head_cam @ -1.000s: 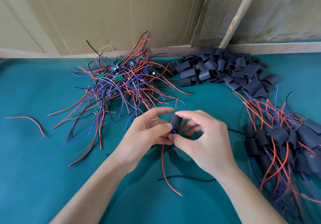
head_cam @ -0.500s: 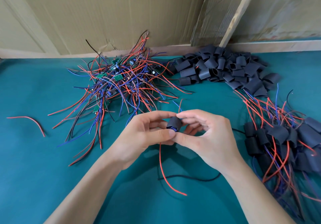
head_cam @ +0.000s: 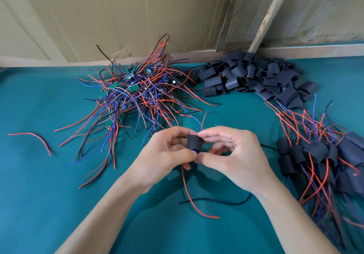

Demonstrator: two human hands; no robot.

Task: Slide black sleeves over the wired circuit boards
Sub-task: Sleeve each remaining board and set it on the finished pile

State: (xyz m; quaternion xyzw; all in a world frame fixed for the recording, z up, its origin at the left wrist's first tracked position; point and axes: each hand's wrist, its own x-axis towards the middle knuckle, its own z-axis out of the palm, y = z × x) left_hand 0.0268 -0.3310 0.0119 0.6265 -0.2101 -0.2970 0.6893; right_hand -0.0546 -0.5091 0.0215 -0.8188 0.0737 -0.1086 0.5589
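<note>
My left hand (head_cam: 163, 156) and right hand (head_cam: 234, 157) both pinch one black sleeve (head_cam: 194, 144) above the teal table (head_cam: 39, 184); its red wire (head_cam: 189, 190) dangles near me.

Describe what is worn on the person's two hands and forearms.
Nothing is worn: the left hand and right hand are bare, without gloves, rings, watch or bracelets. Both forearms are uncovered as far as the frame's bottom edge; no sleeve shows. Fingernails are short and unpainted.
</note>
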